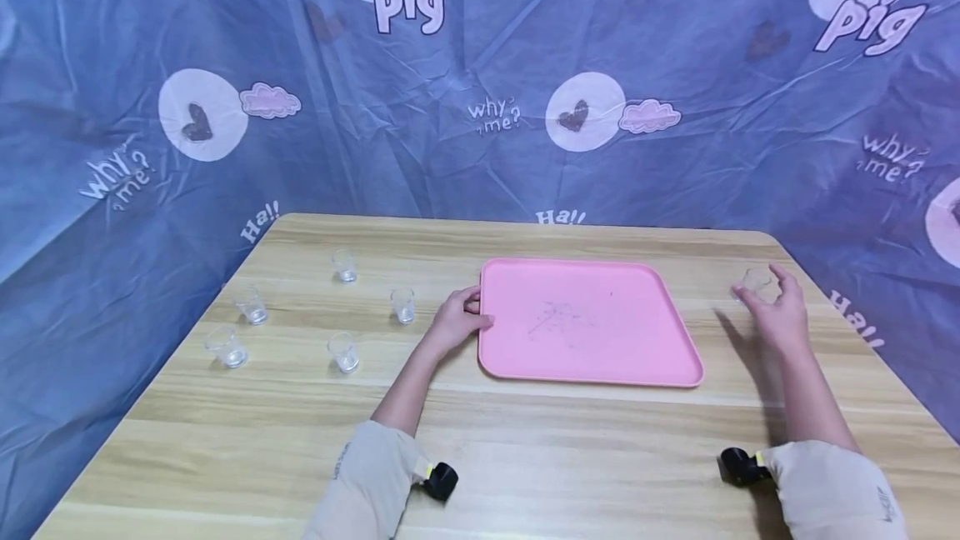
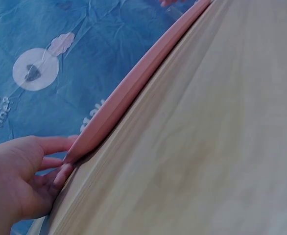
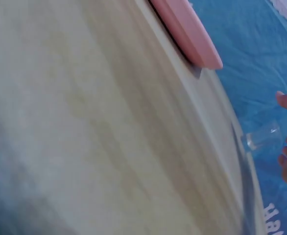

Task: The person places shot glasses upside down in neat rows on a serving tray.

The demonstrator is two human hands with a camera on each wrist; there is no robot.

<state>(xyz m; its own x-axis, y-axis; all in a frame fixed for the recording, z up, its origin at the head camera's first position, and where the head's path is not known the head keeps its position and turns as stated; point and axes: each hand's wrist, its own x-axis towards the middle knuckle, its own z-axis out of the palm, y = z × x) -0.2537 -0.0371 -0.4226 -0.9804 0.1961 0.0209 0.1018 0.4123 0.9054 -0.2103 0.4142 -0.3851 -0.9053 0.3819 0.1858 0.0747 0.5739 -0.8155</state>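
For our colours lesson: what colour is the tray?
The tray is pink, clearest in the head view.

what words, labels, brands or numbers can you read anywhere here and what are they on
"pig": twice on the blue cloth, in the head view
"why me?": three times on that cloth, same view
"Ha!!": three times on that cloth, same view
Small print on the left sleeve and right sleeve: too small to read

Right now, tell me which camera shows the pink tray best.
The head view: nearly the whole tray from above. The left wrist view shows only its side, edge-on; the right wrist view, just a cropped corner.
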